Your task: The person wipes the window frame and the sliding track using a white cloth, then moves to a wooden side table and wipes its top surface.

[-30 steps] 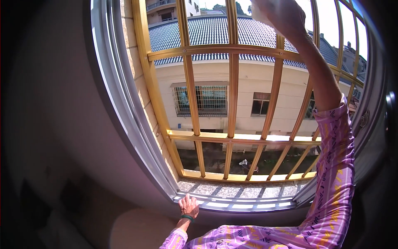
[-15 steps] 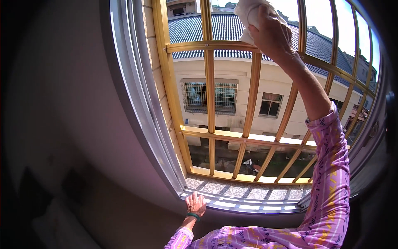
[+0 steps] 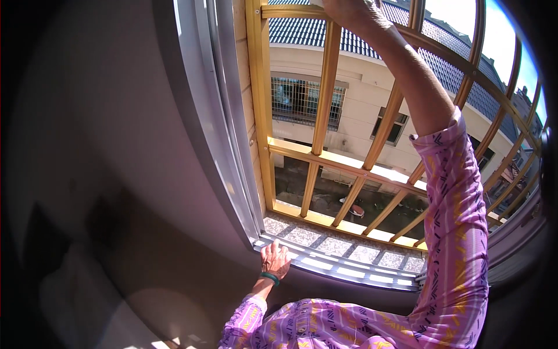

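Note:
My right hand [image 3: 356,13] is raised at the top edge of the view, against the upper crossbar of a gold metal window grille [image 3: 327,87]. A sliver of white cloth [image 3: 315,2] shows beside that hand; most of the cloth and the fingertips lie outside the picture. Low down, my left hand [image 3: 275,259] grips the bottom rail of the grey window frame [image 3: 343,271] near its left corner, fingers curled over the edge. A green band circles the left wrist.
A speckled stone sill [image 3: 317,235] lies between the frame and the grille. Past the bars stands a cream building [image 3: 360,96] with a dark ribbed roof. The grey side frame [image 3: 203,104] and a shaded wall [image 3: 99,116] are on the left.
My right hand with the cloth has moved left along the upper crossbar, and the view has tilted down, leaving most of the cloth out of frame. The left hand stays on the rail.

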Demonstrator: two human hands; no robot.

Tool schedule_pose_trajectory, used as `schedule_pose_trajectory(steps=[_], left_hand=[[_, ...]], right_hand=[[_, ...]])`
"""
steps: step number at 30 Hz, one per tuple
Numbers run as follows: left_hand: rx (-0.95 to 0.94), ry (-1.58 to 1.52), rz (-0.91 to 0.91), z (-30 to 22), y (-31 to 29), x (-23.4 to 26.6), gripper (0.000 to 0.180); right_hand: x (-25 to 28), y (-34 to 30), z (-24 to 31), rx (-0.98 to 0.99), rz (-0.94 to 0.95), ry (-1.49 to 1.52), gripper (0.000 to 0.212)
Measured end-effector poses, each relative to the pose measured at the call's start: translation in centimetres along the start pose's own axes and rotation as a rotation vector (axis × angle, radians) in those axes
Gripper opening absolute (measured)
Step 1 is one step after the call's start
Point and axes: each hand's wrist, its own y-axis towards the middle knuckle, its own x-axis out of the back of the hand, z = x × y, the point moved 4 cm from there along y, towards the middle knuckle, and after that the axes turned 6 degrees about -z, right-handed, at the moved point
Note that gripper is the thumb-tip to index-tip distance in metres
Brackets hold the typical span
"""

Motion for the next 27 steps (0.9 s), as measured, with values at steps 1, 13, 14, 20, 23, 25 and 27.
schedule_pose_trajectory(steps=[1, 13, 14, 20, 23, 25, 27], left_hand=[[-0.006, 0.007, -0.002, 0.2, -0.1, 0.2, 0.027], [-0.035, 0.005, -0.090, -0.5, 0.4, -0.1, 0.023], [-0.042, -0.014, -0.081, -0.7, 0.7, -0.2, 0.023], [0.011, 0.021, -0.034, 0.4, -0.2, -0.4, 0.026], [0.020, 0.037, 0.062, -0.3, 0.4, -0.2, 0.030], [-0.009, 0.010, 0.044, -0.6, 0.7, -0.2, 0.030], [-0.043, 0.018, 0.031, -1.1, 1.0, 0.2, 0.029]], right_hand=[[5.5, -3.4, 4.1, 0.012, 0.074, 0.171, 0.032], [0.0, -5.4, 6.2, 0.021, 0.317, 0.095, 0.019], [-0.1, -6.0, 5.2, 0.211, 0.306, -0.171, 0.016], [5.8, -15.8, 6.2, 0.145, 0.338, 0.057, 0.017], [5.5, -20.2, 5.2, -0.033, 0.082, 0.239, 0.029], [2.9, -22.3, 3.7, -0.499, 0.046, 0.375, 0.037], [0.6, -24.1, 3.3, -0.637, 0.023, 0.455, 0.051]])
